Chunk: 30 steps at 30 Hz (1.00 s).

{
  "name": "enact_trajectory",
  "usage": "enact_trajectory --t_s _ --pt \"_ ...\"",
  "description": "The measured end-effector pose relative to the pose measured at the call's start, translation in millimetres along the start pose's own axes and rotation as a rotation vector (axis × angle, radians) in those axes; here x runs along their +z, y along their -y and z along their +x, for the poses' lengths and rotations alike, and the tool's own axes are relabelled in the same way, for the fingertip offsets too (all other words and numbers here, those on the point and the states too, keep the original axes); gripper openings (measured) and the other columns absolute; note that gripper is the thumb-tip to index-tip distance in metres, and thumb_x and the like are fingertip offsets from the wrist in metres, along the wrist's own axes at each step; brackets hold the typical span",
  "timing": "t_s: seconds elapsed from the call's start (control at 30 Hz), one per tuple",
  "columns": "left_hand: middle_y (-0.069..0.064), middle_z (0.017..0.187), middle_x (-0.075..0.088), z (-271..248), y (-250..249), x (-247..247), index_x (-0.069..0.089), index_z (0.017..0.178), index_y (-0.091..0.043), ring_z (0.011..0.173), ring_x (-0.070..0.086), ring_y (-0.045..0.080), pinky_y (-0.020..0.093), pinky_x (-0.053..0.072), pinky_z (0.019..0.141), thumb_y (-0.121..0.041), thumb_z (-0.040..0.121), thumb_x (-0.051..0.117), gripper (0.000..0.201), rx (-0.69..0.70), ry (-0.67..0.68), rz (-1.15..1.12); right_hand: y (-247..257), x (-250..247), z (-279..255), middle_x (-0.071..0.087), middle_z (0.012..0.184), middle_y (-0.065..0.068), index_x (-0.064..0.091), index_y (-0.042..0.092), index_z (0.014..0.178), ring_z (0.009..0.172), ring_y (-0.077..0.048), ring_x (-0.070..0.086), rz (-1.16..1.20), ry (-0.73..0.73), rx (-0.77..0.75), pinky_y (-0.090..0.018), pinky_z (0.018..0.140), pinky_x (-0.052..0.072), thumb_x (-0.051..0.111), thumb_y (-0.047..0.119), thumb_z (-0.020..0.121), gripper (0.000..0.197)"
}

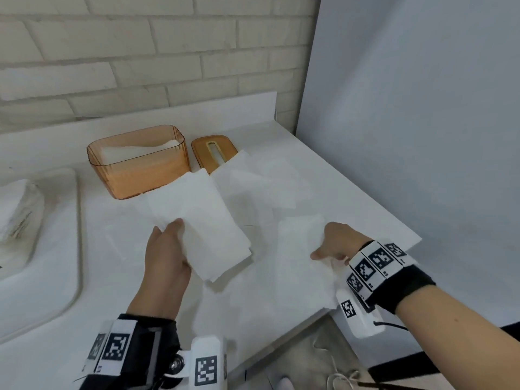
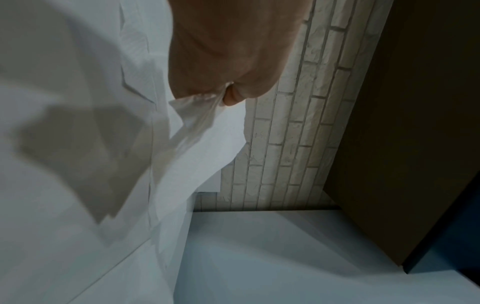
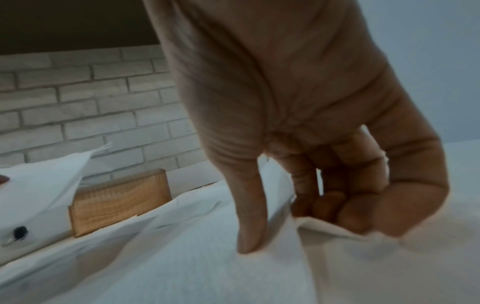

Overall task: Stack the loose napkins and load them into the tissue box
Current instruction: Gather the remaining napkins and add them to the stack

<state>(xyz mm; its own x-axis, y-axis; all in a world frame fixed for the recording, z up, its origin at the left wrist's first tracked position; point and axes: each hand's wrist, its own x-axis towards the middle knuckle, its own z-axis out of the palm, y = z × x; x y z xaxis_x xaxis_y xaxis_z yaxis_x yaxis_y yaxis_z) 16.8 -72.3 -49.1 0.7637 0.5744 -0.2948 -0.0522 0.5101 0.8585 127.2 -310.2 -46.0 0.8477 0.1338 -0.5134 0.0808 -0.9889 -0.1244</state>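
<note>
Head view: white counter (image 1: 174,305) against a pale brick wall (image 1: 140,52). Toward the wall, an amber see-through tissue box (image 1: 138,164), lid off, with a low layer of white napkins inside. Just right of the tissue box, its wooden lid (image 1: 208,153) lying flat, slot up, near edge covered by loose napkins (image 1: 267,178) spread over the counter right of the box. In front of the tissue box, left hand (image 1: 166,254) lifted, thumb curled over a small stack of napkins (image 1: 202,218), far corner of the stack overlapping the box's front wall. Farther right of the tissue box and nearer the counter's front edge, right hand (image 1: 337,243) palm down on a flat napkin (image 1: 304,249), fingers bent into it. Tagged bands on both wrists. Left of the tissue box, a sunken basin rim (image 1: 76,220).

Left wrist view: left hand (image 2: 228,51) closed in a pinch, napkin stack (image 2: 202,139) hanging from between thumb and fingers above the counter, brick wall behind.

Right wrist view: right hand (image 3: 298,123) with thumb pressed straight down on the flat napkin (image 3: 207,257) and the other fingers curled under a raised fold of it, gathering the sheet. Tissue box (image 3: 119,201) beyond, left of the hand, partly hidden by the held stack.
</note>
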Motion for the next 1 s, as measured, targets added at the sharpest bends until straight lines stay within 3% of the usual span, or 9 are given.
enact_trajectory --t_s 0.13,0.23,0.37,0.43,0.5,0.67,0.83,0.93,1.0 --pt "-0.007 0.103 0.067 -2.8 4.5 -6.2 0.058 0.104 -0.026 0.094 0.063 0.016 0.032 0.049 0.074 -0.009 0.097 0.043 0.024 -0.026 0.004 -0.004 3.9 6.0 3.2 0.040 0.068 0.000 0.037 0.011 0.068 0.080 -0.021 0.048 0.059 -0.033 0.014 -0.019 0.049 0.036 0.067 0.023 0.085 0.037" --pt "-0.006 0.099 0.066 -2.2 4.8 -9.8 0.059 0.098 -0.028 0.091 0.062 0.015 0.031 0.048 0.072 -0.007 0.097 0.043 0.026 -0.022 -0.009 -0.014 0.4 14.4 10.8 0.046 0.076 -0.001 0.043 0.008 0.084 0.086 -0.020 0.048 0.127 -0.137 0.007 -0.025 0.063 0.040 0.067 0.023 0.085 0.028" --pt "-0.006 0.098 0.066 0.5 3.2 -5.5 0.058 0.099 -0.026 0.088 0.062 0.014 0.029 0.047 0.068 -0.008 0.097 0.044 0.023 -0.036 -0.020 -0.002 -6.7 25.1 19.6 0.050 0.081 -0.002 0.036 0.017 0.065 0.080 -0.021 0.048 0.211 -0.357 -0.037 -0.022 0.051 0.030 0.061 0.017 0.088 0.034" --pt "-0.006 0.098 0.066 1.6 2.4 0.1 0.059 0.098 -0.026 0.088 0.062 0.014 0.029 0.047 0.067 -0.009 0.097 0.045 0.022 -0.039 -0.009 0.010 -8.4 23.4 22.0 0.052 0.078 -0.004 0.037 0.018 0.060 0.075 -0.024 0.052 0.322 -0.393 -0.085 -0.027 0.059 0.042 0.061 0.014 0.088 0.037" --pt "-0.006 0.098 0.066 3.1 2.9 5.6 0.059 0.096 -0.027 0.088 0.062 0.014 0.030 0.047 0.067 -0.009 0.097 0.045 0.023 -0.039 0.001 0.017 -9.6 17.3 21.9 0.054 0.072 -0.004 0.043 0.016 0.059 0.069 -0.027 0.058 0.484 -0.383 -0.110 -0.031 0.063 0.048 0.063 0.012 0.087 0.035" --pt "-0.005 0.101 0.065 6.0 6.3 13.2 0.058 0.097 -0.027 0.090 0.061 0.016 0.032 0.048 0.069 -0.009 0.096 0.045 0.022 -0.049 0.016 0.019 -14.6 -9.5 18.5 0.050 0.066 -0.002 0.041 0.014 0.063 0.066 -0.021 0.053 0.675 -0.345 -0.153 -0.021 0.054 0.040 0.060 0.015 0.090 0.034" --pt "-0.005 0.098 0.064 8.4 7.2 17.1 0.058 0.096 -0.026 0.088 0.061 0.015 0.031 0.047 0.068 -0.008 0.096 0.045 0.022 -0.048 0.005 0.005 -30.0 -61.3 1.7 0.053 0.068 -0.004 0.040 0.015 0.065 0.060 -0.015 0.053 1.231 -0.305 -0.338 -0.026 0.059 0.049 0.052 0.002 0.092 0.032" --pt "-0.005 0.096 0.065 6.8 8.7 21.3 0.059 0.097 -0.025 0.087 0.061 0.016 0.032 0.047 0.068 -0.007 0.096 0.045 0.023 -0.053 0.018 0.004 -37.2 -84.4 3.5 0.054 0.072 -0.006 0.045 0.015 0.072 0.058 -0.015 0.049 1.318 -0.319 -0.359 -0.019 0.049 0.047 0.053 -0.005 0.088 0.027" --pt "-0.004 0.095 0.065 5.2 10.4 23.0 0.059 0.103 -0.021 0.085 0.061 0.016 0.031 0.047 0.066 -0.008 0.096 0.045 0.021 -0.050 0.019 0.016 -35.8 -87.9 13.6 0.055 0.077 -0.005 0.049 0.016 0.079 0.061 -0.014 0.049 1.267 -0.235 -0.339 -0.022 0.054 0.047 0.052 -0.006 0.087 0.024"
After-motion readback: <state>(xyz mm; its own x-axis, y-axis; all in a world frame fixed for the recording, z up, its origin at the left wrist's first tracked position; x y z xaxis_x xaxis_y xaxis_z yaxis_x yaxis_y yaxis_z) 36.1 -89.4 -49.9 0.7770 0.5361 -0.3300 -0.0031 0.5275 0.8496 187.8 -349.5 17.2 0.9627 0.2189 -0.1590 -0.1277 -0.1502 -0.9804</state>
